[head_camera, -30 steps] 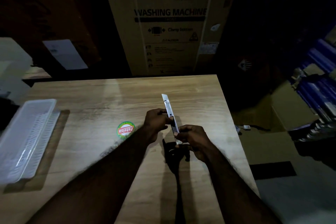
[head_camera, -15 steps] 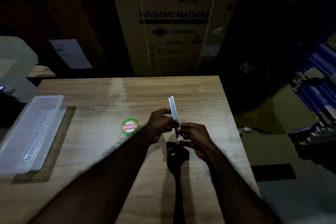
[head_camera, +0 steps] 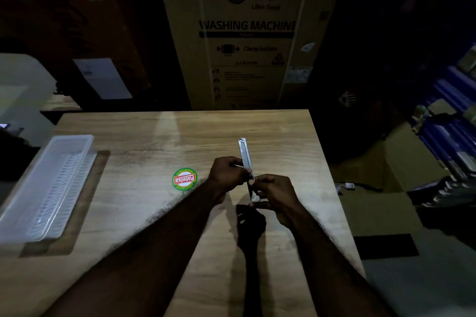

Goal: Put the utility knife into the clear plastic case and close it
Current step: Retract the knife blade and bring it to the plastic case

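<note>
Both hands hold one slim, silvery, elongated item, the utility knife (head_camera: 244, 154), above the middle of the wooden table (head_camera: 144, 213). It points away from me and stands nearly edge-on. My left hand (head_camera: 226, 175) pinches its middle from the left. My right hand (head_camera: 275, 193) grips the near end, where a small white tip shows. In the dim light I cannot tell whether a thin clear case surrounds the knife. A long translucent plastic container (head_camera: 74, 138) lies open on the table's left side, far from both hands.
A round green and red sticker (head_camera: 184, 179) lies on the table just left of my left hand. A tall LG washing machine carton (head_camera: 247, 33) stands behind the far edge. Boxes and dark blue stacked goods (head_camera: 448, 141) crowd the floor on the right.
The knife has turned from leaning left with its flat side showing to nearly straight and edge-on. Both hands have kept their hold and drawn slightly closer together.
</note>
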Demonstrator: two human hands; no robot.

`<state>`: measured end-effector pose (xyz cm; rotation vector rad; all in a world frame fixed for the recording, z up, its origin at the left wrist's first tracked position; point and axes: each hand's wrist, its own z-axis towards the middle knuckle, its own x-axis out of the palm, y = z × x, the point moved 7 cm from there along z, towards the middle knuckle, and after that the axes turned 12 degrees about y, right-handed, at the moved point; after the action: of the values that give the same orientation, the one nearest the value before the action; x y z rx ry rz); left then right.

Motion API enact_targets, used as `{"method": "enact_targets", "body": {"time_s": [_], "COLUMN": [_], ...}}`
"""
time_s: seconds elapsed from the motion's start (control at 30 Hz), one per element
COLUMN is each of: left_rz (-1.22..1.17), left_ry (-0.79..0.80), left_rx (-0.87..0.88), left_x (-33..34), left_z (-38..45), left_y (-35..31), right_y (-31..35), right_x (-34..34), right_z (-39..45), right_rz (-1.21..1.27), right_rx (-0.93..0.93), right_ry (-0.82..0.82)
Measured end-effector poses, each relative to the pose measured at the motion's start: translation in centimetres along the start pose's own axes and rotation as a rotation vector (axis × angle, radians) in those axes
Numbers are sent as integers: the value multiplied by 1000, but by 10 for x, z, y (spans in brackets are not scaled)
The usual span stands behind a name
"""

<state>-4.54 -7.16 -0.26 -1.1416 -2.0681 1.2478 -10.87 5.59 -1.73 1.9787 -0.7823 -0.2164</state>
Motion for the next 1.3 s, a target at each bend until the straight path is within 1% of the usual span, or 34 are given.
{"method": "enact_targets", "body": {"time_s": [0.13, 0.3, 0.53, 0.77, 0.93, 1.07, 1.17, 1.3], "left_rz": [7, 31, 83, 141, 194, 231, 326, 512], "left_ry": [3, -8, -81, -200, -308, -343, -370, -449], "left_rx": [19, 38, 85, 176, 153, 123, 106, 53], "left_x": [0, -10, -51, -125, -179, -213, -241, -289], "left_z": [-3, -10, -34, -81, -118, -143, -157, -173], "left_y": [0, -4, -26, -30, -12, 8, 22, 40], "right_y": [1, 8, 36, 47, 37, 19, 2, -13], "right_x": [-1, 7, 44, 123, 190, 235, 266, 304], "right_z": [-1, -3, 3, 13, 6, 2, 5, 11], "right_rz": [-6, -26, -128, -262, -313, -341, -340, -337], "right_rx": [0, -15, -77, -91, -104, -95, -58, -15], "right_ry": [-16, 11, 57, 213, 317, 380, 388, 332]}}
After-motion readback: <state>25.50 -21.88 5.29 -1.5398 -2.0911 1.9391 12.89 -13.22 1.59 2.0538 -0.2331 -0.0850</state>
